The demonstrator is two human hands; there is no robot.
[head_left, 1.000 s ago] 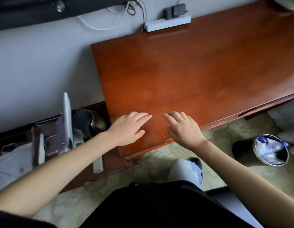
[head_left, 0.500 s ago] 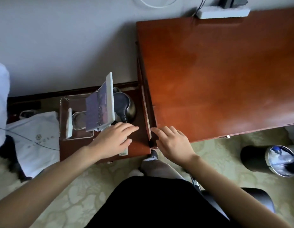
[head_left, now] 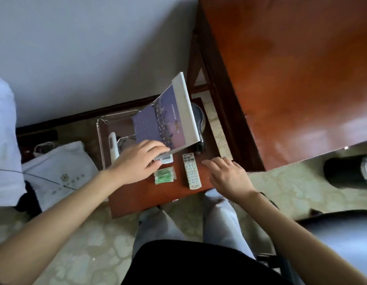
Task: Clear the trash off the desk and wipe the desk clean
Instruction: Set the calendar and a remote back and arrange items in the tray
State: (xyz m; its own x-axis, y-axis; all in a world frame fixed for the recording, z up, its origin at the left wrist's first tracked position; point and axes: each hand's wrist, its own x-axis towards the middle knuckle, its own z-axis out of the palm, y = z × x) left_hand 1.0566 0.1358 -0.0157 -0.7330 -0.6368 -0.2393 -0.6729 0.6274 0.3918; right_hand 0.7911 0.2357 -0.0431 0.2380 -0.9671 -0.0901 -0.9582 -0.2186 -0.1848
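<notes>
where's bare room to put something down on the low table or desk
Desk top is bare. On the low table, only the front strip below green packet and remote. Crowded behind: tray, booklet, left hand.

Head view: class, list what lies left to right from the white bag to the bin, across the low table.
white bag → green packet → remote control → right hand → black bin

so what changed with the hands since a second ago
Both hands left the desk and moved left to the low side table. The left hand now touches the lower edge of the propped booklet; the right hand is spread open beside the remote. Neither plainly grips anything. The booklet stays propped and the bin stays on the floor.
</notes>
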